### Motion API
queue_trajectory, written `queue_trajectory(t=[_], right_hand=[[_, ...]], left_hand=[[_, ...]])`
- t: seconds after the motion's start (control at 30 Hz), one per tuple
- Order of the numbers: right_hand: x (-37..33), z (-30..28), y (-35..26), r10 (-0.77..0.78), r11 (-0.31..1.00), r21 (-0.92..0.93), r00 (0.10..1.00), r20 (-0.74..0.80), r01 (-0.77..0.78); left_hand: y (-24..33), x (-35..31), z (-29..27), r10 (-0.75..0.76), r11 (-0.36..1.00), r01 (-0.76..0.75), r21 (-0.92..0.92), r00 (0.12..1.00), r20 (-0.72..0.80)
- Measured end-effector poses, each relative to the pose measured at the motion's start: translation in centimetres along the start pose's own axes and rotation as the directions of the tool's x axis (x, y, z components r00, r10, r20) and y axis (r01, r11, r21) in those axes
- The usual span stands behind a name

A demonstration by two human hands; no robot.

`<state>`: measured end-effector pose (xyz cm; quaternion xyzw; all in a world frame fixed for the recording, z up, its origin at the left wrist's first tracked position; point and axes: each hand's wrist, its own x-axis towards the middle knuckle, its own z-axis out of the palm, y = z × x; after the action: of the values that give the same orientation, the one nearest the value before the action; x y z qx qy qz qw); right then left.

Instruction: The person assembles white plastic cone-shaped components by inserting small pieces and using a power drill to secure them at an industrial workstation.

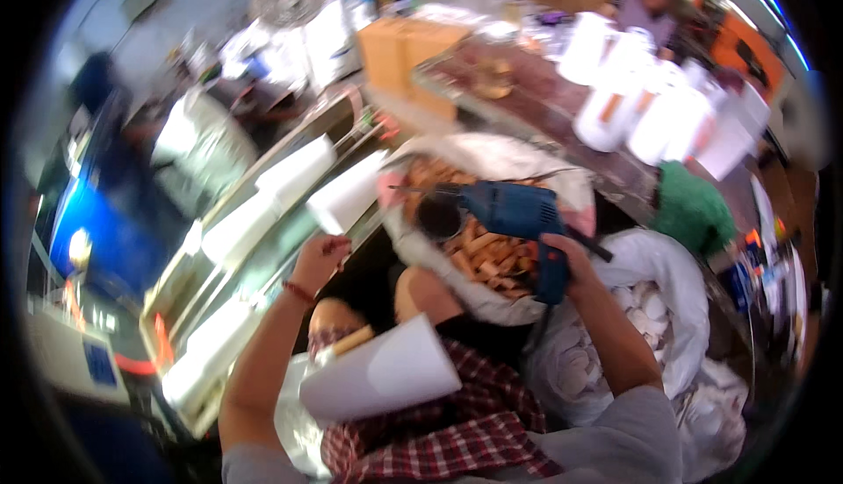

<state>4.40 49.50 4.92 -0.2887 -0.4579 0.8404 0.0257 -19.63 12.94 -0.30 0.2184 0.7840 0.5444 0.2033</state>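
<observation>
My right hand [571, 265] grips the handle of a blue power drill [509, 209], its thin bit pointing left. The drill is above an open sack [492, 146] of orange-brown pieces [487, 260]. A dark round object [440, 215], unclear in kind, shows just under the drill's front. Over my left knee, beside the slanted trough, my left hand [322, 258] has its fingers curled in; what they hold, if anything, is too small to make out. A white cylinder [382, 370] with a tan stub at its upper left lies across my lap, touched by neither hand.
White cylinders [347, 190] lie along a slanted trough [189, 260] on the left. A white bag [694, 282] of white discs [645, 308] stands at my right. White containers [606, 111] crowd the dark table [536, 102]; a person [650, 10] is behind it.
</observation>
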Motion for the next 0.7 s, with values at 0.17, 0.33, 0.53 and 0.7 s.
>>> queue_trajectory(t=[0.17,0.33,0.53,0.7], right_hand=[[-3.3,1.8,6.2,0.161,0.987,-0.039,0.979,0.123,-0.157],[-2.1,2.8,11.6,0.278,0.954,-0.180,0.934,0.225,-0.241],[0.7,1.3,14.3,0.338,0.940,-0.100,0.926,0.167,-0.325],[1.0,0.7,14.6,0.351,0.935,-0.118,0.921,0.166,-0.335]], left_hand=[[-2.6,-8.3,-4.2,-0.297,0.857,0.220,-0.465,0.950,-0.098],[-6.9,-14.3,-5.1,-0.368,0.755,0.238,-0.611,0.925,-0.095],[-7.7,-14.4,-4.3,-0.394,0.742,0.267,-0.615,0.916,-0.078],[-7.7,-13.3,-4.0,-0.393,0.753,0.275,-0.598,0.916,-0.073]])
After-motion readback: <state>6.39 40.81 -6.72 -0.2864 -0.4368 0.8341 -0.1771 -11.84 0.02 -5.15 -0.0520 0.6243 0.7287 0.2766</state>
